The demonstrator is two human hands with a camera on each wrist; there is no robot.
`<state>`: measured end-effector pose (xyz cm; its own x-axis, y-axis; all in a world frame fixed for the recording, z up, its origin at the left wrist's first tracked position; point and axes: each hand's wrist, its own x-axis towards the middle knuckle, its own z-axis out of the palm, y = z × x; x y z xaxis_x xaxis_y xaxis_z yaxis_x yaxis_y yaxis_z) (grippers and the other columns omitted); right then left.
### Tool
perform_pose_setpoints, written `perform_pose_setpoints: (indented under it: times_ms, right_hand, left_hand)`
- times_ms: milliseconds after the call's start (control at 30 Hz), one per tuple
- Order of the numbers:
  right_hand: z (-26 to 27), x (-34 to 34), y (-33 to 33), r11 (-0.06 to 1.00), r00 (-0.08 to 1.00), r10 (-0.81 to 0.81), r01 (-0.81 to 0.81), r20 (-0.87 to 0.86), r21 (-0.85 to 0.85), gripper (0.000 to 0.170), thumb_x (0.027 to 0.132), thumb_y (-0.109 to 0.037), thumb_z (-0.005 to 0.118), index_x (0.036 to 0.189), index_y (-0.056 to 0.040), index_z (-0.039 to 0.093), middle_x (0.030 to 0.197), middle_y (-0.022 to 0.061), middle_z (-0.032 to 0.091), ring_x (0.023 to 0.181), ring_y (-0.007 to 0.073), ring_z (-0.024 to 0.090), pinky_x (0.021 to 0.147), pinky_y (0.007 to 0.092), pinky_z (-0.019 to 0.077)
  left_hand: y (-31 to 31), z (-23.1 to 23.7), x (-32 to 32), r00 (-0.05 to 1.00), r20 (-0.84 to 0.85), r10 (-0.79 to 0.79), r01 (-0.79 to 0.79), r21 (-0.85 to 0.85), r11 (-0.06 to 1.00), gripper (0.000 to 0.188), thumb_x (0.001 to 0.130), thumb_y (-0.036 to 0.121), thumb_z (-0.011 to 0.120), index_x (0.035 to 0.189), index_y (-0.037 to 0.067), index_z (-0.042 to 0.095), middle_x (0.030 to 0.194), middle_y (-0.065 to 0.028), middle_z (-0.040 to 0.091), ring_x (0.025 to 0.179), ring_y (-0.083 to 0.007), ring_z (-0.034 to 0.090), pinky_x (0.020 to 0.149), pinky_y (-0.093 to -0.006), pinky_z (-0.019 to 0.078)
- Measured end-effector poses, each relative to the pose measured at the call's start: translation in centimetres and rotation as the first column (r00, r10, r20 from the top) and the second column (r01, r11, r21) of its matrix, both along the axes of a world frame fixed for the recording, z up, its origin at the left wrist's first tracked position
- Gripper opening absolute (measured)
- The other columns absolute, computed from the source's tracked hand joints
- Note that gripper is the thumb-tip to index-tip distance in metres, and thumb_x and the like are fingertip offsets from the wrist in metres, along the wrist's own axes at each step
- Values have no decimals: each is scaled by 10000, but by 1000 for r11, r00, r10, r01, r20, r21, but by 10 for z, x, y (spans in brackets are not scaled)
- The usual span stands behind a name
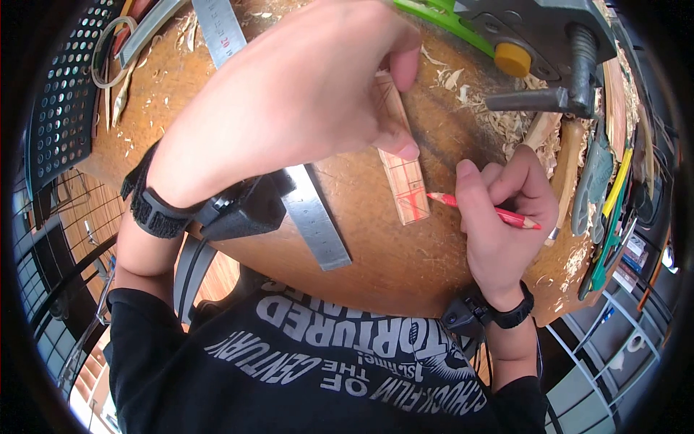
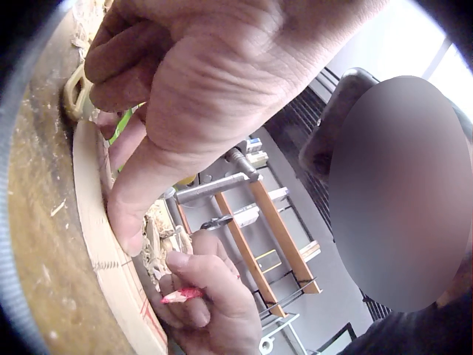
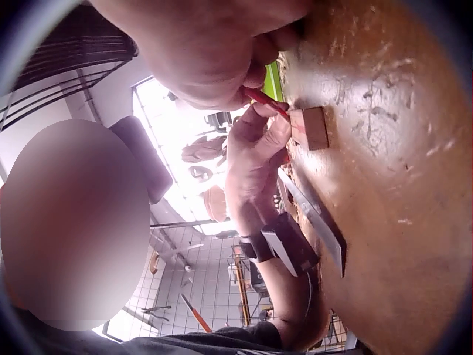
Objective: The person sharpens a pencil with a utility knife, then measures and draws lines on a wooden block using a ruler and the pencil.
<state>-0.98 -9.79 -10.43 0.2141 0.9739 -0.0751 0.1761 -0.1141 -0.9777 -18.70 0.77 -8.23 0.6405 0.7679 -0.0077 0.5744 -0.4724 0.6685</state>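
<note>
A narrow wooden block (image 1: 406, 184) with red pencil lines and red shading near its lower end lies on the workbench. The left hand (image 1: 303, 87) grips its upper part, thumb on the near side; in the left wrist view that thumb presses the wood (image 2: 96, 237). The right hand (image 1: 506, 217) pinches a red pencil (image 1: 517, 218), whose tip is beside the block's marked end. In the right wrist view the pencil (image 3: 266, 100) slants towards the block's end face (image 3: 315, 129).
A steel ruler (image 1: 316, 220) passes under the left forearm. A metal vise (image 1: 542, 43) stands at the top right, with wood shavings (image 1: 506, 123) below it. Carving tools (image 1: 596, 181) line the right edge, and a perforated black tray (image 1: 69, 101) is at the left.
</note>
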Motion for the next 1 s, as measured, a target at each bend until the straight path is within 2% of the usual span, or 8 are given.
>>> perform_pose_setpoints:
  times_ms: [33, 100, 200, 300, 433, 533, 833, 1000]
  right_hand:
    - [-1, -1, -1, 1000, 1000, -2, 2, 1, 0, 356, 781, 63, 667, 635, -91, 381, 568, -37, 436, 487, 15, 370, 470, 184, 287]
    - [-6, -3, -2, 995, 998, 33, -37, 45, 92, 375, 760, 87, 659, 597, -82, 366, 550, -38, 416, 489, 14, 363, 472, 187, 278]
    - [-9, -3, -3, 994, 995, 24, -35, 100, 104, 373, 742, 103, 646, 576, -73, 362, 533, -39, 401, 486, 12, 349, 465, 193, 264]
    - [-4, -6, -2, 998, 1000, -28, 28, 8, 56, 370, 729, 106, 644, 566, -72, 363, 523, -41, 389, 486, 11, 337, 452, 204, 255]
    - [-7, -5, -2, 998, 998, -19, 15, 63, 60, 373, 726, 104, 639, 557, -73, 358, 526, -43, 387, 489, 10, 333, 449, 206, 249]
    - [-7, -5, -2, 998, 997, -27, 23, 70, 52, 371, 728, 101, 638, 557, -72, 358, 526, -44, 387, 487, 11, 332, 450, 205, 249]
    - [-8, -5, -1, 996, 997, -32, 27, 66, 79, 368, 726, 106, 625, 562, -65, 344, 532, -43, 374, 490, 15, 327, 454, 199, 260]
    - [-6, 0, 2, 997, 999, 41, -43, 34, 59, 360, 729, 104, 617, 567, -68, 346, 534, -48, 374, 496, 7, 328, 455, 197, 261]
  left_hand:
    - [1, -2, -1, 998, 48, -42, 39, 56, 998, 378, 613, 157, 870, 830, 19, 594, 791, -24, 496, 649, -133, 468, 550, -293, 358]
    - [2, -2, -1, 998, 47, -52, 50, 33, 998, 369, 616, 154, 869, 822, 18, 594, 803, -23, 490, 653, -130, 467, 550, -288, 355]
    - [2, -4, -2, 996, 65, -68, 67, 10, 998, 356, 625, 147, 867, 811, 16, 593, 811, -18, 481, 656, -120, 462, 546, -277, 349]
    - [3, -3, -1, 995, 72, -75, 76, -7, 997, 344, 637, 139, 863, 805, 15, 590, 807, -12, 475, 652, -109, 455, 540, -268, 345]
    - [1, 1, -1, 998, 38, -47, 50, -98, 994, 334, 649, 135, 859, 790, 11, 583, 802, -9, 469, 642, -100, 449, 533, -262, 344]
    - [1, -5, -3, 993, 98, -70, 78, -73, 994, 331, 653, 132, 857, 783, 5, 581, 799, -10, 473, 634, -99, 448, 531, -260, 345]
    - [0, 0, -1, 997, 46, -63, 67, -100, 993, 326, 657, 138, 858, 784, 3, 590, 800, -17, 486, 648, -94, 473, 545, -257, 366]
    - [2, -6, -3, 991, 98, -87, 92, -54, 994, 320, 660, 138, 856, 788, 5, 595, 796, -18, 491, 637, -95, 483, 543, -258, 376]
